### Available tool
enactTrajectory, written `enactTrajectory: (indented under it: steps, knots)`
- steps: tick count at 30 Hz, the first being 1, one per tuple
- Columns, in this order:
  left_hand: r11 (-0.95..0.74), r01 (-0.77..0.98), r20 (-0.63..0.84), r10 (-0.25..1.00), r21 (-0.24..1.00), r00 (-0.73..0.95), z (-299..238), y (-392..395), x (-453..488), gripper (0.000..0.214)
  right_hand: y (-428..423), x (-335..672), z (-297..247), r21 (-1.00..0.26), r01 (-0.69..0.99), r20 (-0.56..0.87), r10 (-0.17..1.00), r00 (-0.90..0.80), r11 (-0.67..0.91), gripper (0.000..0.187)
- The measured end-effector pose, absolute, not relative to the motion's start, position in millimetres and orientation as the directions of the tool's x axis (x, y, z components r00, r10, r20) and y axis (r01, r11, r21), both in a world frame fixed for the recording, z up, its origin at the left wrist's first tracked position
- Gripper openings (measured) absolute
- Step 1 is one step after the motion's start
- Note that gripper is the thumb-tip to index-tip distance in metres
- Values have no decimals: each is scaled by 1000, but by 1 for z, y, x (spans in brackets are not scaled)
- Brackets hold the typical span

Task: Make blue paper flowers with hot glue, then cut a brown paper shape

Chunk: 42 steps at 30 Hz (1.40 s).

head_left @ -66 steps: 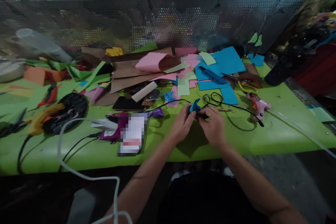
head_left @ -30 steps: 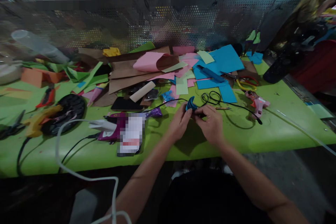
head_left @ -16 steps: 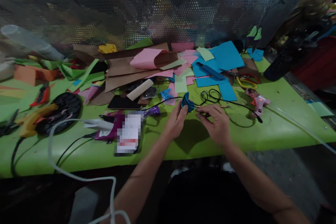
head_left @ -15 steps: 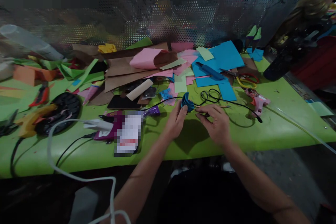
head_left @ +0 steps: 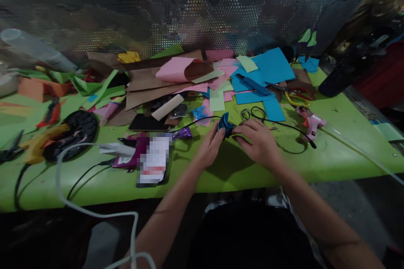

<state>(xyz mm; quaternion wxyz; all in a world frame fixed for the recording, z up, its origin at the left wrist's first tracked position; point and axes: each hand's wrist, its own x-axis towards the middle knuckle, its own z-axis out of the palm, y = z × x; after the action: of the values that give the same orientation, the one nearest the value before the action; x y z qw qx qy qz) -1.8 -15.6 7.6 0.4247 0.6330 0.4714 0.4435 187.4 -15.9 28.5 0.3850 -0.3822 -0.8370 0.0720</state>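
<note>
A small blue piece of folded, layered paper or foam [head_left: 224, 123] is held above the green table. My left hand [head_left: 211, 146] pinches its left side between thumb and fingers. My right hand [head_left: 257, 139] is closed at its right edge, thumb and fingertips meeting the blue piece, though the exact contact is partly hidden. Behind the hands lies a thin black cable [head_left: 208, 118] with loops [head_left: 258, 113]. Small blue scraps [head_left: 199, 112] lie just beyond my left hand.
Blue sheets [head_left: 277, 67], a pink sheet [head_left: 176, 70] and brown sheets [head_left: 148, 80] pile up at the back. Scissors [head_left: 298, 96] and a pink glue gun [head_left: 311, 126] lie right. A dark phone [head_left: 148, 122], purple tissue pack [head_left: 139, 151] and yellow-handled tool [head_left: 44, 145] lie left.
My right hand has moved left and come onto the right edge of the blue piece, from which it was slightly apart. My left hand keeps its hold nearly in place.
</note>
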Motion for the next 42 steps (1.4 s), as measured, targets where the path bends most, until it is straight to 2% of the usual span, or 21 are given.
enactTrajectory:
  steps: [3,7,9,19,24,32,36,42]
  knots:
    - [-188,213,157,975,959,154,9,-16,-2,63,-9,194,32,-423,517,586,660,-470,744,13]
    - [-119,204,97,989,972,115,8,-15,-2,66,-7,199,34,-603,416,585,732,-350,681,9]
    - [-94,184,76,992,978,103,6,-15,-2,65,-6,200,34,-629,416,588,752,-298,657,7]
    - [-84,214,62,992,973,108,6,-15,-2,65,0,193,37,-434,494,639,643,-421,754,9]
    - [-115,277,76,986,954,145,9,-15,-3,61,3,196,43,-292,569,586,614,-529,769,5]
    - [-159,248,109,973,956,202,4,-15,-6,57,9,200,59,-108,585,508,551,-662,803,5]
    - [-159,254,106,972,954,208,5,-15,-5,57,9,199,58,-107,610,488,576,-656,785,9]
    - [-101,239,78,991,966,107,6,-15,-2,61,1,198,48,-288,602,582,636,-507,744,12]
